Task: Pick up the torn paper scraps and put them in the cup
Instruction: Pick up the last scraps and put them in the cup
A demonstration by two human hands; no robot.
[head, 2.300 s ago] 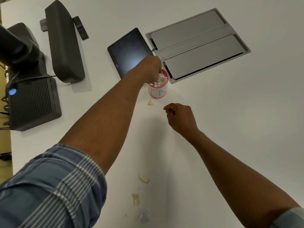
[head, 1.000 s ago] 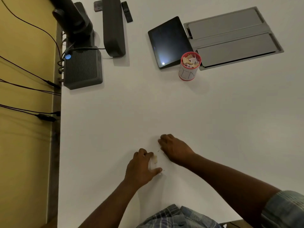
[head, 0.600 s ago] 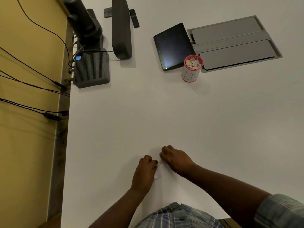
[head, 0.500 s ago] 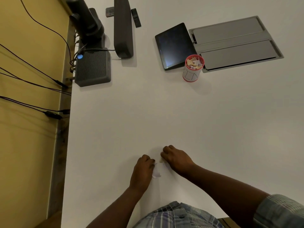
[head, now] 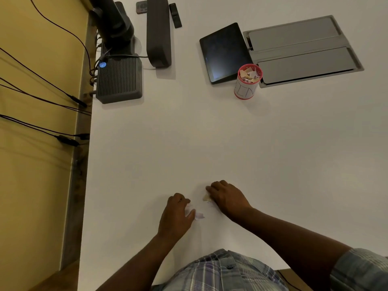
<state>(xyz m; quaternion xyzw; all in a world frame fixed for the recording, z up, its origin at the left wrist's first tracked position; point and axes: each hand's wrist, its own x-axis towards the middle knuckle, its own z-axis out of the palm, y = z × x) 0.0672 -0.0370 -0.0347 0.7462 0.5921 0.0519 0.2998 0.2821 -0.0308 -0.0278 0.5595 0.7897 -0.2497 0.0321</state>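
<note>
A person in a plaid shirt (head: 222,269) leans over a white table (head: 273,154), both hands down on it well short of the cup (head: 247,81). The left hand (head: 176,215) curls its fingers around pale paper scraps (head: 194,213); the right hand (head: 227,197) pinches a tan scrap (head: 206,198) against the tabletop. The red-rimmed cup, already holding torn paper, stands just beside a dark tablet (head: 224,52) and a gray hatch (head: 302,50).

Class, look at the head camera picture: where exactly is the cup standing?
The cup stands on the white table, upper right of centre, between the dark tablet and the grey floor-box lid.
</note>
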